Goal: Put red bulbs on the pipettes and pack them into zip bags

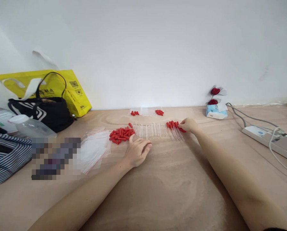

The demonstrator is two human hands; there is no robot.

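Note:
My left hand (138, 151) rests palm down on the table, fingers loosely bent and apart, nothing visible in them. Beside its fingers lies a pile of red rubber dropper bulbs (120, 134). A row of thin clear glass tubes (150, 131) runs rightward from the pile, lying side by side. At the row's right end several tubes carry red bulbs (172, 124). There my right hand (188, 125) pinches a red dropper bulb (182, 130) between thumb and fingers; its fingertips are partly hidden.
Clear zip bags (94, 149) lie left of the pile. Two small groups of red bulbs (159, 112) lie on bags near the wall. Black bag (47, 112), yellow bag (82, 99) and bottle (35, 126) stand left; tissue pack (217, 110) and power strip (256, 133) right.

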